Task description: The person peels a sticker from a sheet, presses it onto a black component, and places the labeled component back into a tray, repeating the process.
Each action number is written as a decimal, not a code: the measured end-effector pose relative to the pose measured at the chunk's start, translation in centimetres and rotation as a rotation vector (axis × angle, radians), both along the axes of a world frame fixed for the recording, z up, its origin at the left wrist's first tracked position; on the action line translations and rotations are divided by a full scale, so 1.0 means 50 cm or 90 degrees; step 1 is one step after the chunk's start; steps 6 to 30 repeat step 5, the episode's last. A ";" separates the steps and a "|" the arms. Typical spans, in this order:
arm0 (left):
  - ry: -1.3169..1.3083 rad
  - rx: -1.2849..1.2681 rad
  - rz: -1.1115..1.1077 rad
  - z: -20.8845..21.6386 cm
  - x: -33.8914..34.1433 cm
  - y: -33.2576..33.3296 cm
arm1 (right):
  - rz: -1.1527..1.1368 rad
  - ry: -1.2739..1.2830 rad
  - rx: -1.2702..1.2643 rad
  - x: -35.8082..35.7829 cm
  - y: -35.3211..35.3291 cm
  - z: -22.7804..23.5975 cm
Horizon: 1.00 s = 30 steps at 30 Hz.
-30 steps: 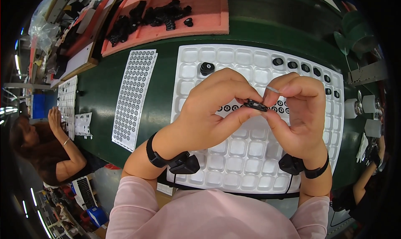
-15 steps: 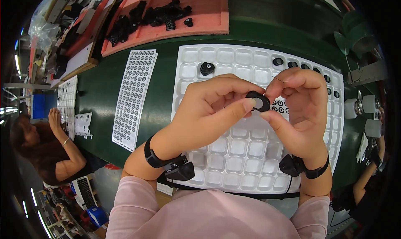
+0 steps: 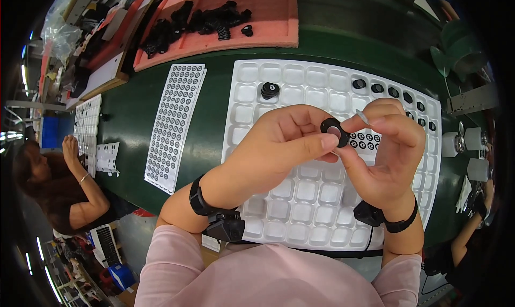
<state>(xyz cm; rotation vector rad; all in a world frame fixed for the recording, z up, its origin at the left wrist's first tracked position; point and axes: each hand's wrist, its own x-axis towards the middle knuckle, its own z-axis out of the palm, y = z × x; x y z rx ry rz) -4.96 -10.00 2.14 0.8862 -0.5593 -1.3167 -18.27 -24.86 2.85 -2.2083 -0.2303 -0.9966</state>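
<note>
My left hand [image 3: 289, 143] pinches a small black oval part [image 3: 344, 139] between thumb and fingers, above a white compartment tray [image 3: 279, 213]. The part's upturned face has a round, dull pinkish-grey middle, partly covered by my thumb. My right hand [image 3: 389, 151] is at the part's right side, its thumb and a fingertip against the rim. Between two raised fingers of that hand sits a thin grey disc [image 3: 362, 116], apart from the part. Just beyond the part, a piece of sheet with round black-and-white stickers [image 3: 366, 141] lies on the tray, partly hidden by my hands.
Several black parts [image 3: 394, 92] sit in the tray's far right compartments; a small black stack [image 3: 270, 90] stands at far left. A sticker sheet [image 3: 174, 127] lies left of the tray. Black pieces fill a pink foam tray [image 3: 268, 33]. Co-workers are at left and right.
The grey disc has come off the black part's face and is now between my right fingers. The view has shifted slightly.
</note>
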 end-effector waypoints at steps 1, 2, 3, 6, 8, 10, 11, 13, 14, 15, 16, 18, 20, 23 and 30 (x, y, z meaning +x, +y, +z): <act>-0.001 -0.001 0.001 -0.004 0.001 0.001 | 0.001 -0.001 -0.001 0.000 0.001 0.000; -0.013 0.001 -0.001 -0.007 0.002 0.001 | -0.005 -0.002 -0.004 0.000 0.002 -0.001; -0.025 0.003 -0.002 -0.010 0.003 0.003 | -0.009 -0.004 -0.007 0.000 0.005 -0.004; -0.033 0.009 -0.008 -0.011 0.007 0.006 | -0.011 -0.007 -0.010 0.003 0.008 -0.007; -0.033 0.009 -0.008 -0.011 0.007 0.006 | -0.011 -0.007 -0.010 0.003 0.008 -0.007; -0.033 0.009 -0.008 -0.011 0.007 0.006 | -0.011 -0.007 -0.010 0.003 0.008 -0.007; -0.033 0.009 -0.008 -0.011 0.007 0.006 | -0.011 -0.007 -0.010 0.003 0.008 -0.007; -0.033 0.009 -0.008 -0.011 0.007 0.006 | -0.011 -0.007 -0.010 0.003 0.008 -0.007; -0.033 0.009 -0.008 -0.011 0.007 0.006 | -0.011 -0.007 -0.010 0.003 0.008 -0.007; -0.033 0.009 -0.008 -0.011 0.007 0.006 | -0.011 -0.007 -0.010 0.003 0.008 -0.007; -0.033 0.009 -0.008 -0.011 0.007 0.006 | -0.011 -0.007 -0.010 0.003 0.008 -0.007; -0.033 0.009 -0.008 -0.011 0.007 0.006 | -0.011 -0.007 -0.010 0.003 0.008 -0.007; -0.033 0.009 -0.008 -0.011 0.007 0.006 | -0.011 -0.007 -0.010 0.003 0.008 -0.007; -0.033 0.009 -0.008 -0.011 0.007 0.006 | -0.011 -0.007 -0.010 0.003 0.008 -0.007; -0.033 0.009 -0.008 -0.011 0.007 0.006 | -0.011 -0.007 -0.010 0.003 0.008 -0.007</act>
